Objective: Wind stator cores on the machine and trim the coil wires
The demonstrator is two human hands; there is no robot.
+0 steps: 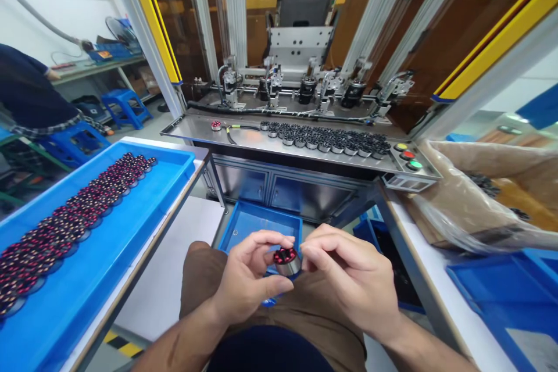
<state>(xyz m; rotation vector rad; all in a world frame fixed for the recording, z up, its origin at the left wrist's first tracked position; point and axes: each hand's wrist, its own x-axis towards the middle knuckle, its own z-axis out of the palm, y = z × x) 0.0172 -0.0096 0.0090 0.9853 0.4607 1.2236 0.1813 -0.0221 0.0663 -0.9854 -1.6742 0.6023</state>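
One red-topped part [286, 266] in left fingers [268, 238], right fingers [321, 246] beside; three buttons [407, 156].

Over there, black motor parts [322, 138] crowd the machine's steel ledge [196, 129], one red-topped part [216, 125] near its left end. Left of the ledge, a table [201, 153] bears a blue tray [131, 218]; right, a bench [429, 261] carries a cardboard box [441, 186].

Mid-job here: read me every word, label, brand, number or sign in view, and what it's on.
No readable text anywhere in view.
Metal part in the left hand: no legible marking.
Yellow, red and green buttons: no legible lettering.
Orange label on the far-bench bin: too small and blurred to read.
Pale patch on the lower-right blue bin: nothing legible.
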